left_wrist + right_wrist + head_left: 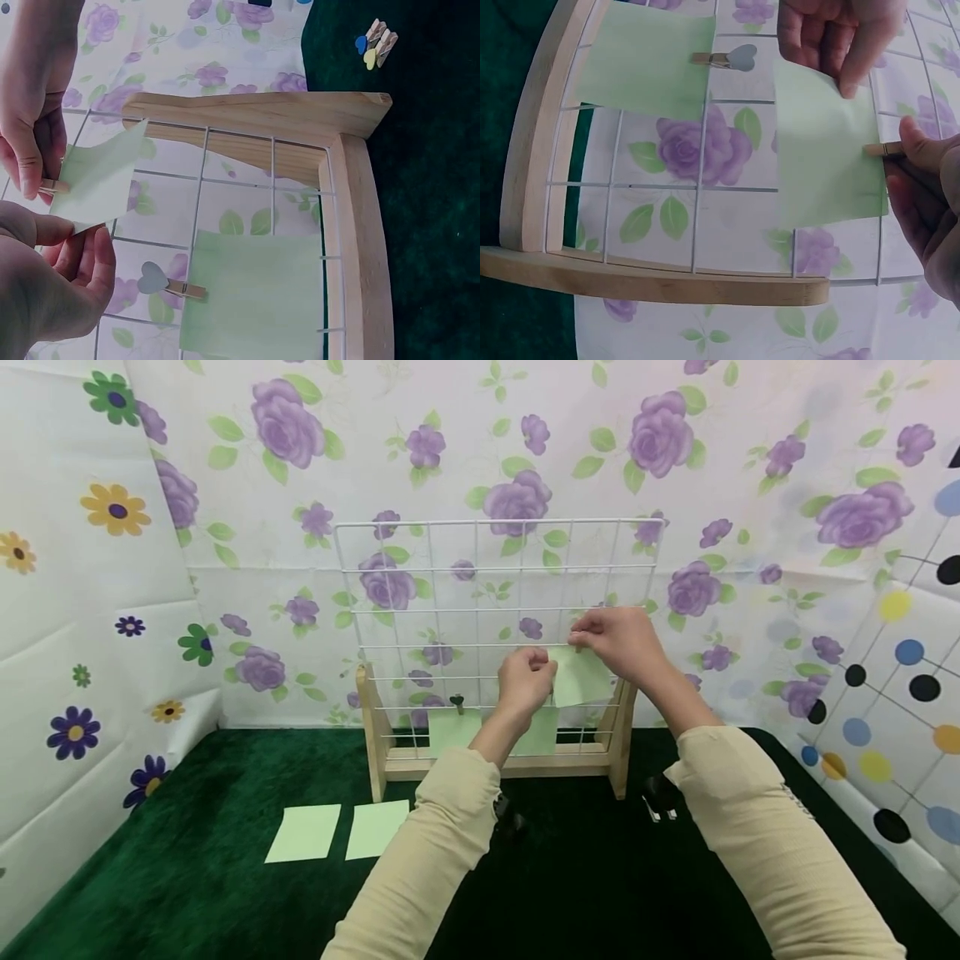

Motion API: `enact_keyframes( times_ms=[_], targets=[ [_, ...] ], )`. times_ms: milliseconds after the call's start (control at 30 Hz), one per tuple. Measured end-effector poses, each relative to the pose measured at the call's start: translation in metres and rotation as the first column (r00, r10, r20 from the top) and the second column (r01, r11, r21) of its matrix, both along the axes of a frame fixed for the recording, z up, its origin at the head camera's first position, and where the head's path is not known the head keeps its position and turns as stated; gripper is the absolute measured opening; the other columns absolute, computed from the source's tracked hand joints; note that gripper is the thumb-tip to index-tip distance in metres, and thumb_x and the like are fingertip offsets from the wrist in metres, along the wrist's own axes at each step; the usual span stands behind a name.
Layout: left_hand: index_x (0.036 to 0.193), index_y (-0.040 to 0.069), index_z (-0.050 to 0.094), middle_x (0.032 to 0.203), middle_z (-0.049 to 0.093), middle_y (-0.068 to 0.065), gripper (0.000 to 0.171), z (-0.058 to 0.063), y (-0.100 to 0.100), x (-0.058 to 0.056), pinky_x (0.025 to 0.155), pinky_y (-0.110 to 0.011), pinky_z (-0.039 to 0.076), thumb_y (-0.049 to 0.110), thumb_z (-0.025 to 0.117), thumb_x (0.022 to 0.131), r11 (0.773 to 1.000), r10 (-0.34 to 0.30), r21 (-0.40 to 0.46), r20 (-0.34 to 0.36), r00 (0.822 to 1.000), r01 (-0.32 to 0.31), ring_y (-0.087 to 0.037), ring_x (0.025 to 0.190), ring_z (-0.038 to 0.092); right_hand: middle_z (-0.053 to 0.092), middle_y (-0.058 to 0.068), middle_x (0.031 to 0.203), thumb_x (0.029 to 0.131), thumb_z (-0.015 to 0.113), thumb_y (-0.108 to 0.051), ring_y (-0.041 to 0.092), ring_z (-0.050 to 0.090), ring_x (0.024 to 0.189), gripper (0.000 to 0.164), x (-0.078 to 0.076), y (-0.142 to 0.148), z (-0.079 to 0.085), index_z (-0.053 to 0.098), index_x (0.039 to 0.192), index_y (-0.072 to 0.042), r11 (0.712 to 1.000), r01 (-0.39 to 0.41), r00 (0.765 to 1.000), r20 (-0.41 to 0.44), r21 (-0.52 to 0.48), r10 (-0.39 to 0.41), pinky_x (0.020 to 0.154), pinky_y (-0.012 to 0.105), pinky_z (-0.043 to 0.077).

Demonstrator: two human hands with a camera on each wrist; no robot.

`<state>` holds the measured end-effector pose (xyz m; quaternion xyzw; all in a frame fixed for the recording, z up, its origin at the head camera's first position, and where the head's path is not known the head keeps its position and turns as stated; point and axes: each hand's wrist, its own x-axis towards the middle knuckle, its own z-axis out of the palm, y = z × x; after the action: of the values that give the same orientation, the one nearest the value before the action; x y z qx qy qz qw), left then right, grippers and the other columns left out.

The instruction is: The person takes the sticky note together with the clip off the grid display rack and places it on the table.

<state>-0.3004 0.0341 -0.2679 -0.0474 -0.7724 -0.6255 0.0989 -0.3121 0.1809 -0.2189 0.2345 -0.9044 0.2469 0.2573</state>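
Observation:
A pale green paper sheet (583, 678) is held up against the white wire grid (498, 610). My left hand (525, 681) pinches its upper left edge between thumb and fingers. At the sheet's top edge, my right hand (624, 642) pinches a small wooden clothespin (885, 148), which overlaps the paper there; the fingers hide most of it. Lower on the grid hangs another green sheet (255, 292), fixed by a clothespin with a grey heart (154, 277). A further green sheet (538, 735) hangs beside it, partly behind my left hand.
The grid stands in a wooden frame (555, 768) on dark green cloth (187, 860). Two green sheets, one left (303, 833) and one nearer my sleeve (373, 828), lie there. Clothespins with blue and yellow hearts (377, 45) lie right of the frame. Flowered sheeting (420, 410) hangs behind.

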Motion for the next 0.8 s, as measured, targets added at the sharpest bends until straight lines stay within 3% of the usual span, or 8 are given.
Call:
enact_keyframes(
  times_ms=[267, 467, 800],
  targets=[
    [0.107, -0.006, 0.065, 0.102, 0.067, -0.016, 0.017, -0.006, -0.003, 0.0, 0.071, -0.027, 0.053, 0.004, 0.06, 0.093, 1.0, -0.009, 0.002, 0.006, 1.0, 0.009, -0.023, 0.09, 0.064, 0.072, 0.016, 0.091, 0.091, 0.068, -0.012, 0.03, 0.069, 0.086, 0.017, 0.003, 0.0, 0.007, 0.073, 0.097, 0.003, 0.999, 0.012, 0.998, 0.064, -0.029, -0.01, 0.074, 0.044, 0.053],
    [0.111, -0.003, 0.065, 0.108, 0.066, -0.014, 0.02, -0.012, -0.009, 0.001, 0.076, -0.029, 0.053, 0.008, 0.06, 0.094, 0.999, -0.035, -0.028, 0.037, 0.999, 0.036, -0.023, 0.097, 0.063, 0.071, 0.018, 0.093, 0.091, 0.069, -0.011, 0.031, 0.069, 0.086, 0.019, 0.007, 0.001, 0.005, 0.072, 0.1, 0.005, 0.999, -0.036, 0.999, 0.037, -0.034, 0.037, 0.076, 0.045, 0.054],
    [0.113, -0.001, 0.064, 0.108, 0.066, -0.013, 0.023, -0.018, -0.026, 0.002, 0.082, -0.033, 0.05, 0.01, 0.06, 0.094, 0.998, -0.057, -0.021, 0.021, 0.998, 0.057, -0.024, 0.103, 0.06, 0.066, 0.019, 0.107, 0.088, 0.071, -0.006, 0.032, 0.069, 0.088, 0.023, 0.016, 0.01, -0.01, 0.067, 0.109, 0.003, 0.986, -0.071, 0.997, -0.026, -0.151, 0.067, 0.071, 0.045, 0.055]
  ],
)
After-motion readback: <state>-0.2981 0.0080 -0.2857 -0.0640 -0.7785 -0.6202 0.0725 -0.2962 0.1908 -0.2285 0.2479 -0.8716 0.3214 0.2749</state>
